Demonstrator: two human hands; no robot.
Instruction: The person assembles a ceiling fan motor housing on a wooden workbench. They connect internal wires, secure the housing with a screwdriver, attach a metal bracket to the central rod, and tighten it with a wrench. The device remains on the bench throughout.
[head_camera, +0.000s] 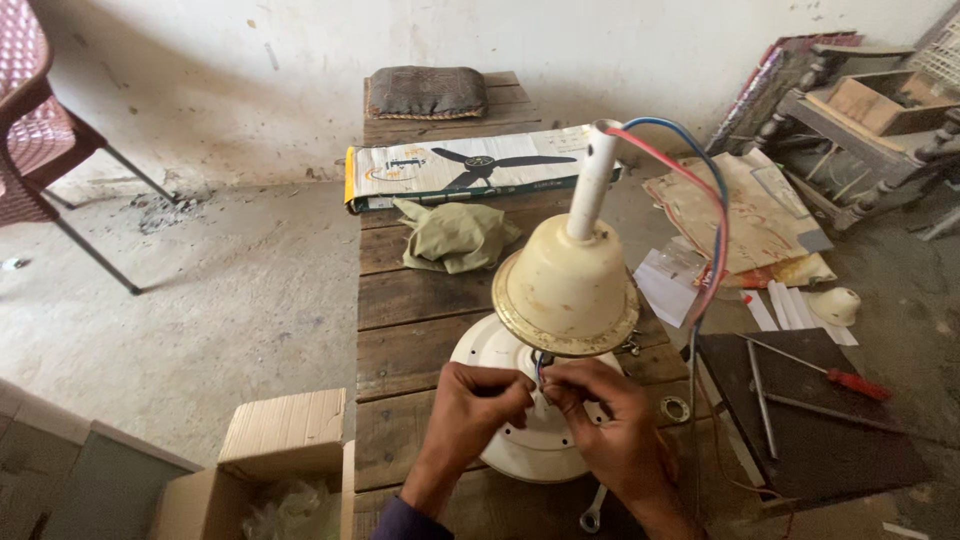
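Note:
A white ceiling fan motor lies on a low wooden bench. A cream bell-shaped canopy sits raised on the white downrod, from whose top red and blue wires loop down to the right. My left hand and my right hand meet just under the canopy's rim. Their fingers pinch thin wires coming out at the base of the rod. My hands hide how the wires join.
A long fan box, an olive cloth and a dark cushion lie farther along the bench. A wrench and a metal ring lie near the motor. A red-handled screwdriver rests on a dark board at right. An open cardboard box stands at lower left.

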